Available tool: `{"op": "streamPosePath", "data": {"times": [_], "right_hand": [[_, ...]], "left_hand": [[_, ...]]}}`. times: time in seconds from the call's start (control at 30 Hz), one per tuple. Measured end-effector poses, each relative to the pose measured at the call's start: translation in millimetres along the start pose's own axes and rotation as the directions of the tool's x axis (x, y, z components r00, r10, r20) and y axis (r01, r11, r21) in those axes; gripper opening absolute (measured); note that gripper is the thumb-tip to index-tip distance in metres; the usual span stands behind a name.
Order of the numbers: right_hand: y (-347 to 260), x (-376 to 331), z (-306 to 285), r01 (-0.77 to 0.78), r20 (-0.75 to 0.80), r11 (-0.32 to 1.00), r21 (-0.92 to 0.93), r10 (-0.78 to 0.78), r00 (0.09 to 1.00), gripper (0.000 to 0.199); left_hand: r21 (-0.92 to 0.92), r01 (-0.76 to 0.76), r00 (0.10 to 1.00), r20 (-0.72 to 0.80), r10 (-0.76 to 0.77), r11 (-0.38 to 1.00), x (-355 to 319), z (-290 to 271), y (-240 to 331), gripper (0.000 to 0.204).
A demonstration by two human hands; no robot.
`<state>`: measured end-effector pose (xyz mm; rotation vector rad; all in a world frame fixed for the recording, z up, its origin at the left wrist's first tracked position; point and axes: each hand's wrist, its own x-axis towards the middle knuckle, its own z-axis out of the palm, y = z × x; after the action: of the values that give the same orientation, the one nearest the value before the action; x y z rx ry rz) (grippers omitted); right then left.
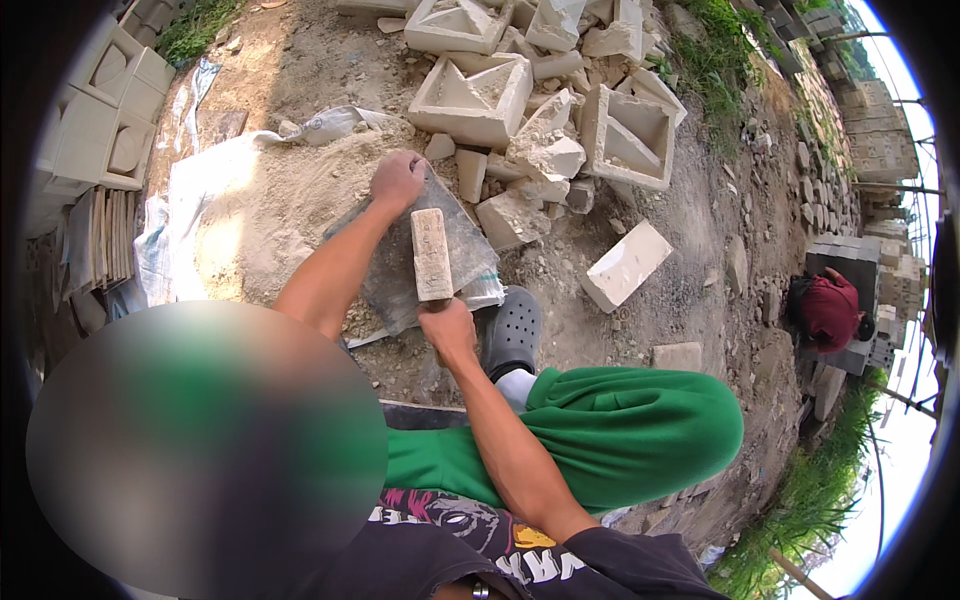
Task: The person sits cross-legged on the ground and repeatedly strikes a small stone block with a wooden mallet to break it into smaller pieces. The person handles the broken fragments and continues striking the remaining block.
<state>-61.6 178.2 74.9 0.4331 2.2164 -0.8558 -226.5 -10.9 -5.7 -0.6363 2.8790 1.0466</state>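
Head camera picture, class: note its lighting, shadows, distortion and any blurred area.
Head view: hard sun bleaches the sand heap and broken concrete blocks; the right hand gripping the wooden block and the left hand on the plastic sack are sharp; fisheye bends the block stacks at the rim; a blurred oval hides the lower left; sky glares white.

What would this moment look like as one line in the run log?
left hand: gripping clear plastic bag | right hand: holding pale wooden block over bag | around: sand pile, broken concrete blocks
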Motion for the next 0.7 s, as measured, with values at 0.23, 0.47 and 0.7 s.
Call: {"op": "streamPosePath", "data": {"times": [0.23, 0.47, 0.7], "right_hand": [[0.8, 1.2, -3.2, -0.009, 0.031, 1.000, 0.029, 0.008, 0.999, 0.044], [-0.7, 2.4, -6.5, 0.013, 0.058, 0.998, 0.055, -0.016, 0.998, 0.044], [4.4, 4.8, 0.9, -0.017, 0.077, 0.997, 0.075, 0.011, 0.997, 0.046]], "left_hand": [[-0.153, 0.036, 0.972, 0.234, 0.001, 0.988, 24.6, -11.9, 79.5, 0.046], [-0.181, -0.323, 0.941, 0.041, 0.336, 0.929, 53.4, 46.2, 175.0, 0.048], [0.139, -0.126, 0.931, 0.358, 0.069, 0.982, 130.0, 67.6, 243.5, 0.080]]}}
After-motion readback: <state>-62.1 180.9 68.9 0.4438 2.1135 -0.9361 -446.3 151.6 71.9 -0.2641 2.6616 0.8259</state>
